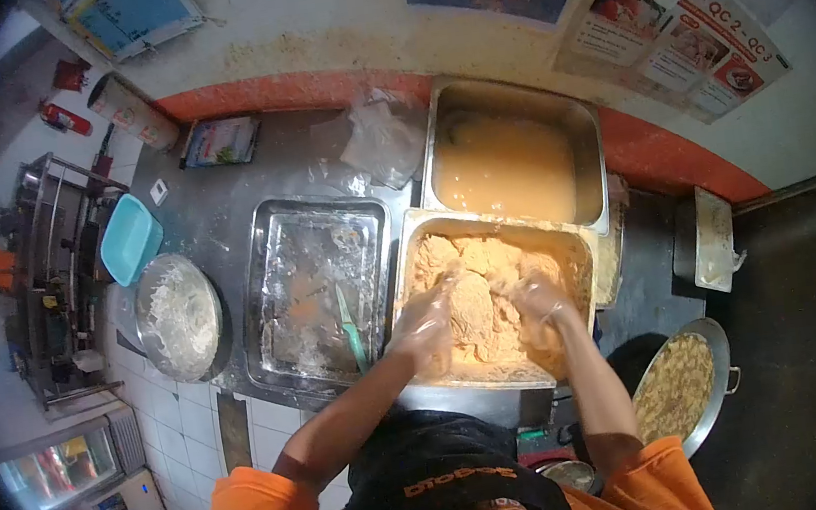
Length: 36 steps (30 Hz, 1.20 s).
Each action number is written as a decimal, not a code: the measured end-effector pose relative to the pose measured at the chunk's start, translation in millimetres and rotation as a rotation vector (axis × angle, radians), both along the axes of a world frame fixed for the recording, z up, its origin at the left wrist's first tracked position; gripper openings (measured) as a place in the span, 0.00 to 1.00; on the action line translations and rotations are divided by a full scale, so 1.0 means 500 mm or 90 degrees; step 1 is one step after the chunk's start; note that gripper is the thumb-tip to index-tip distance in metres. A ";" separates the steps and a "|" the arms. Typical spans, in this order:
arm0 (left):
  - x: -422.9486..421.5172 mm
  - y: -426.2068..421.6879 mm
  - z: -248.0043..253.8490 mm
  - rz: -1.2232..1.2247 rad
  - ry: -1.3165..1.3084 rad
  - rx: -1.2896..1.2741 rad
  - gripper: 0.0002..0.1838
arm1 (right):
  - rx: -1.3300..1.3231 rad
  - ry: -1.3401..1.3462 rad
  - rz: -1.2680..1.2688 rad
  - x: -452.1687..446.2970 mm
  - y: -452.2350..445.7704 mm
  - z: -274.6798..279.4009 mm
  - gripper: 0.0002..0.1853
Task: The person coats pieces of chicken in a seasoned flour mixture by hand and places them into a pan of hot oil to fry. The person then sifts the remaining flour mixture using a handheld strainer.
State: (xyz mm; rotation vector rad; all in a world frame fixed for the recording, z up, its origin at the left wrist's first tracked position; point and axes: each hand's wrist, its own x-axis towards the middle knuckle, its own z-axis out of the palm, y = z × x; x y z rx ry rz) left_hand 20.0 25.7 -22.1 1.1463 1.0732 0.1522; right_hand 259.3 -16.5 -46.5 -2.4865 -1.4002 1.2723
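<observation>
Both hands wear clear plastic gloves and are in a metal pan (582,368) of orange-tinted breading flour (499,350). My left hand (426,325) is closed against the left side of a large piece coated in breading, apparently chicken (471,306); its fingertips are slightly blurred. On the right of that piece, my right hand (540,302) has its fingers spread and pointing left into the flour. Other lumpy coated pieces lie around them, partly buried. Behind this pan stands a second metal pan of light orange liquid (509,168).
Left of the pans sits a floury metal tray (272,301) with a green-handled knife (351,330) on it. Farther left are a flour-dusted round bowl (179,316) and a turquoise tub (129,238). A plastic bag (383,142) lies behind. At right is a wide pan of frying food (680,385).
</observation>
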 end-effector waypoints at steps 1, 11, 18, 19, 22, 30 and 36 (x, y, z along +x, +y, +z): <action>0.011 0.008 0.000 -0.056 -0.002 0.061 0.28 | 0.078 0.123 -0.001 -0.004 -0.009 -0.073 0.17; 0.001 0.010 0.066 0.285 -0.170 -0.503 0.29 | 0.191 0.101 -0.162 -0.115 -0.030 0.196 0.30; -0.063 -0.082 -0.087 -0.159 0.170 0.697 0.24 | -0.041 -0.041 0.098 -0.014 -0.068 0.008 0.34; -0.036 -0.070 -0.085 -0.163 0.171 0.698 0.24 | 0.041 -0.089 0.204 -0.025 -0.082 -0.041 0.34; 0.021 -0.027 -0.098 -0.121 -0.045 0.350 0.22 | 0.094 -0.004 0.060 -0.045 -0.076 -0.053 0.33; 0.017 0.046 0.052 -0.177 0.054 -0.053 0.24 | 0.418 0.291 -0.205 -0.064 -0.089 0.098 0.41; 0.088 0.131 -0.014 0.063 0.010 0.035 0.22 | 0.242 -0.024 -0.170 0.063 -0.039 -0.033 0.29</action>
